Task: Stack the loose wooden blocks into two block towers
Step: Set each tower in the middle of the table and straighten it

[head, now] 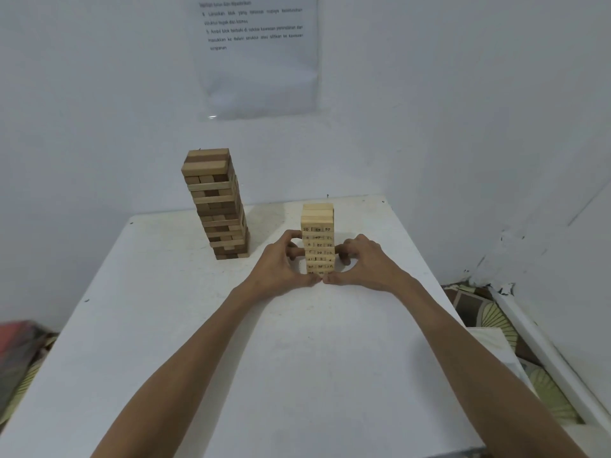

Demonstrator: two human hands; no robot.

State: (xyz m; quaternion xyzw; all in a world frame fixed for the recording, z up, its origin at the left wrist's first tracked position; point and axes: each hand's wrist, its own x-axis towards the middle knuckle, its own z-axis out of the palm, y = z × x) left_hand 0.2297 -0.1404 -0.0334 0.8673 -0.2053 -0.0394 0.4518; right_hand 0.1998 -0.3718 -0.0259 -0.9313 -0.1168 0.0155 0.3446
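Observation:
Two block towers stand on the white table (231, 358). The taller one (216, 206), built of mixed light and dark brown blocks, rises at the back left. The smaller one (318, 236) is pale wood with black numbers printed on the block ends, and it stands near the table's middle. My left hand (281, 262) cups its lower left side and my right hand (363, 259) cups its lower right side. Fingers touch the tower's flanks, and the thumbs meet in front of its base, hiding the lowest layers. No loose blocks are visible.
A printed sheet (258, 54) hangs on the white wall behind the table. Patterned fabric (489, 315) lies on the floor to the right and a dark red item (16, 352) to the left. The table's edges fall away on both sides.

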